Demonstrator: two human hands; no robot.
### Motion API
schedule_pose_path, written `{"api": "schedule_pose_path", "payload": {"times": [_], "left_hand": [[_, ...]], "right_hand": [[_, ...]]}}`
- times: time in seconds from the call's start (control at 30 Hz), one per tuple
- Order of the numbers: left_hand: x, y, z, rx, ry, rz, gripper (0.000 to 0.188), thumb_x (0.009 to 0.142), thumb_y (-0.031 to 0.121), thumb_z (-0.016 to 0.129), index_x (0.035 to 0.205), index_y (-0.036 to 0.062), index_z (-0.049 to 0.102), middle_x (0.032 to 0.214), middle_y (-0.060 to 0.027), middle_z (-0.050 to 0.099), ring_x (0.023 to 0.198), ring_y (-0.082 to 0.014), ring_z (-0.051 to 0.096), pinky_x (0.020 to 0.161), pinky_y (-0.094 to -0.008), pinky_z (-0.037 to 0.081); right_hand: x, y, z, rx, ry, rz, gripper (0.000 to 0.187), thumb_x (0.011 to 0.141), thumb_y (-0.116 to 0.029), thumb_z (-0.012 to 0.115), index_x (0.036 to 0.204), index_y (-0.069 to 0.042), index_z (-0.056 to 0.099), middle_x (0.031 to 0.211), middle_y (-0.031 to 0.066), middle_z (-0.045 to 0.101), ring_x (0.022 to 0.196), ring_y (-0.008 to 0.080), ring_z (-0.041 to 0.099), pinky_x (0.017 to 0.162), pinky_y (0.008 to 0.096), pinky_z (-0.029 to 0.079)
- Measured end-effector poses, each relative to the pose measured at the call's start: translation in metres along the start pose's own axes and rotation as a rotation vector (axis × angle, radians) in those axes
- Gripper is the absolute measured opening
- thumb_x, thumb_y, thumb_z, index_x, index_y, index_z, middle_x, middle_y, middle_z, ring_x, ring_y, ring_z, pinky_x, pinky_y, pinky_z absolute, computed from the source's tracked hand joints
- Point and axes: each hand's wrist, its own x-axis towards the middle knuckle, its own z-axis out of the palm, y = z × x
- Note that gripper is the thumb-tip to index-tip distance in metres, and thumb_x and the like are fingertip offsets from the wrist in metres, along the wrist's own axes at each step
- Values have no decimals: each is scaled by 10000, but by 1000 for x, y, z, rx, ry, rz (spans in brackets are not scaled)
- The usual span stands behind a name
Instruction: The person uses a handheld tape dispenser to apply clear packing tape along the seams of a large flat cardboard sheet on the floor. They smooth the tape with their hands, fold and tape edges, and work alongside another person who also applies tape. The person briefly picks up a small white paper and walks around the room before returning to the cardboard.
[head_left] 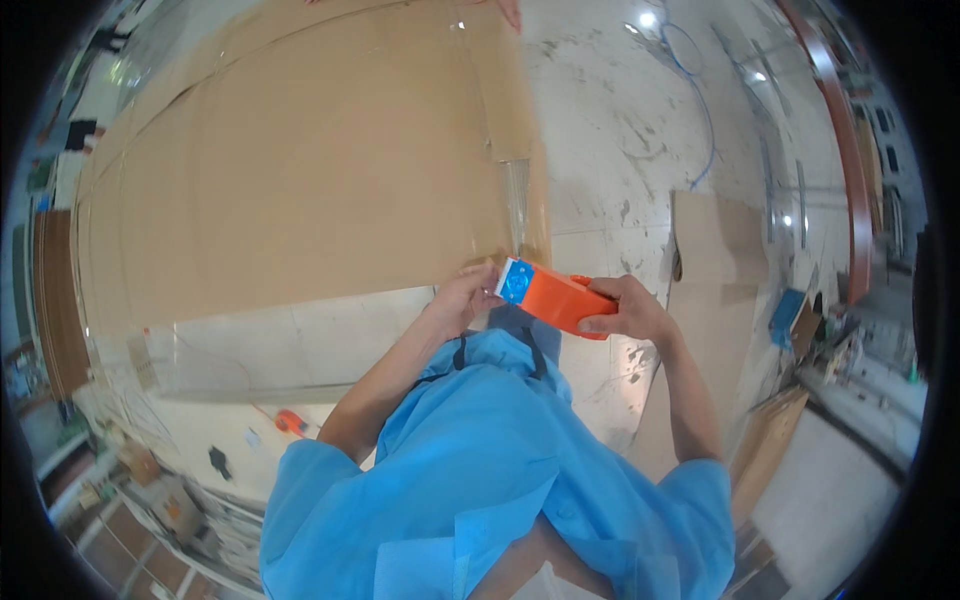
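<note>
My right hand grips the rear end of an orange tape dispenser, thumb below and fingers above. Its blue-and-white head points left toward my left hand. There my fingers are bent close together right beside the head; whatever they pinch is too small to make out. Just beyond both hands lies the near right corner of a large flat pack wrapped in brown cardboard. Shiny clear tape runs along its right edge.
Another person's hand touches the pack's far edge. Flat cardboard lies on the floor to the right, near a blue hose. An orange object with a thin cord sits at lower left. A blue box stands far right.
</note>
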Motion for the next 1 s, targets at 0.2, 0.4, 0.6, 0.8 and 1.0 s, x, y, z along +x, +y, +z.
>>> {"api": "schedule_pose_path", "payload": {"times": [0.2, 0.4, 0.6, 0.8, 1.0], "left_hand": [[53, 4, 33, 207, 463, 365, 249, 1017, 232, 656, 1130, 21, 726, 1020, -37, 739, 997, -143, 667, 924, -345, 521], [80, 100, 4, 714, 1409, 805, 280, 981, 259, 689, 1056, -7, 737, 947, -93, 726, 907, -192, 660, 802, -352, 514], [101, 94, 9, 953, 1819, 750, 343, 979, 315, 668, 1117, 2, 703, 1039, -152, 721, 1028, -320, 663, 884, -443, 522], [127, 92, 16, 991, 2225, 787, 556, 943, 364, 701, 1366, 20, 589, 1352, -190, 617, 1360, -419, 473, 1113, -515, 405], [147, 70, 55, 1234, 1676, 801, 580, 1034, 362, 566, 1514, 49, 479, 1602, -166, 423, 1528, -386, 295, 1227, -514, 263]], "right_hand": [[74, 0, -83, -123, -181, -89, 470, 836, -354, 817, 1162, -28, 728, 831, 93, 716, 774, 177, 670, 749, 318, 536], [157, 7, -174, -212, -268, -237, 491, 862, -358, 800, 1218, -30, 716, 865, 89, 730, 769, 166, 682, 736, 306, 542], [206, 24, -191, -197, -345, -199, 475, 864, -355, 809, 1197, -26, 726, 891, 95, 734, 796, 157, 680, 748, 315, 541], [219, 34, -189, -184, -353, -306, 482, 863, -382, 812, 1169, -19, 729, 903, 104, 736, 793, 166, 676, 747, 313, 540], [231, 49, -192, -105, -412, -334, 552, 832, -442, 823, 1188, -31, 726, 902, 120, 748, 789, 210, 710, 740, 336, 554]]}}
